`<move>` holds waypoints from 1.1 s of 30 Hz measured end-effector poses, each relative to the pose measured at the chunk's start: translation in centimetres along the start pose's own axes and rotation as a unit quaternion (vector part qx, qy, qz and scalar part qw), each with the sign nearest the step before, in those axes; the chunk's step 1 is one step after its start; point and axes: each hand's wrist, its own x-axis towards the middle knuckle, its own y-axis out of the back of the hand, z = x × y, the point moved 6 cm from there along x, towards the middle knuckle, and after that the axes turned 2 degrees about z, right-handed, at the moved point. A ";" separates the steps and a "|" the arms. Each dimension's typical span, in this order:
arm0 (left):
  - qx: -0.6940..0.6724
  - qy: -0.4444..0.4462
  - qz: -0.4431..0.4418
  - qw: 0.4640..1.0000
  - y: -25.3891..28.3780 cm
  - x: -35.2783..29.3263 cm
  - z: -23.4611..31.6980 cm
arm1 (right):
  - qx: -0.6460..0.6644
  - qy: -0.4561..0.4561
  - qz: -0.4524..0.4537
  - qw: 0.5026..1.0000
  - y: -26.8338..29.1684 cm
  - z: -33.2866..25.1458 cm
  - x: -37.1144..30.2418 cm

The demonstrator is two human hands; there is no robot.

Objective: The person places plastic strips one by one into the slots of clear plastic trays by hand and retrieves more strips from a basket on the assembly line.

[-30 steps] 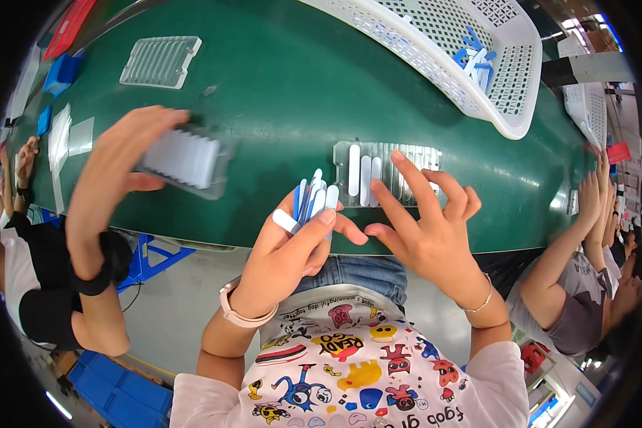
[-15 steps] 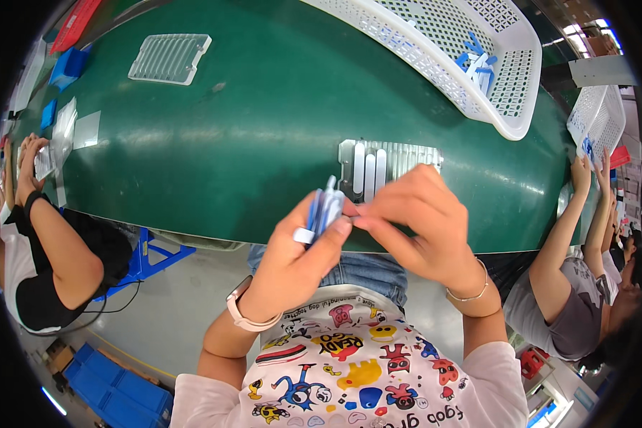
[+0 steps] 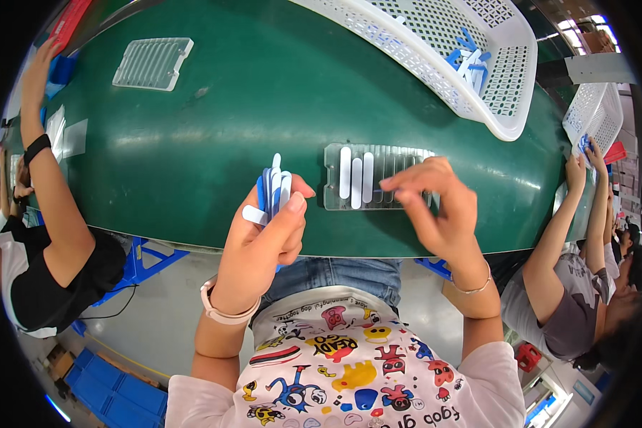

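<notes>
My left hand is closed around a bundle of flat, round-ended strips, white on some faces and blue on others. One white strip sticks out sideways from the bundle. To the right lies a clear grooved plastic tray; three pale strips sit side by side in its left grooves. Over the right part of this tray is my right hand, with thumb and forefinger pinched close together. A small dark bluish bit shows at those fingertips, too unclear to name.
A second clear grooved tray lies at the far left of the green table. A white perforated basket with blue and white strips stands at the far right. Co-workers' arms reach in from the left and right sides.
My hands have moved apart: the left, with its bundle of strips, went left, while the right shifted slightly and now hovers over the near tray. The co-worker's arm at left reaches farther forward.
</notes>
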 end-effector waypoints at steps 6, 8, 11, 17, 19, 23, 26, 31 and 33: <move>-0.098 0.036 -0.056 0.993 -0.5 0.1 -0.7 | 0.219 -0.192 0.077 0.954 -0.1 2.2 -0.1; -0.101 0.042 -0.071 0.992 -0.7 0.1 -0.8 | 0.248 -0.189 0.097 0.945 0.1 2.2 0.3; -0.074 0.045 -0.064 0.994 -0.8 0.0 -0.8 | 0.258 -0.195 0.093 0.942 0.8 3.0 0.6; 0.003 0.021 -0.031 0.999 -0.1 -0.1 -0.8 | 0.023 -0.149 -0.135 0.979 0.5 1.5 2.6; 0.058 0.007 -0.028 0.998 -0.1 0.1 -0.9 | 0.033 -0.154 -0.168 0.973 0.2 1.5 2.8; 0.100 0.012 -0.012 0.995 -0.4 -0.1 -0.9 | -0.056 -0.173 -0.257 0.949 -0.9 1.9 3.1; 0.093 0.012 -0.013 0.996 0.0 -0.3 -1.2 | -0.196 -0.166 -0.252 0.933 -0.4 1.1 5.0; -0.001 0.048 -0.056 0.997 -0.7 -0.6 -1.4 | -0.179 -0.160 -0.257 0.936 -0.5 1.7 6.0; -0.038 0.075 -0.077 0.993 -0.8 -0.6 -1.5 | -0.170 -0.159 -0.255 0.939 -0.6 1.9 5.5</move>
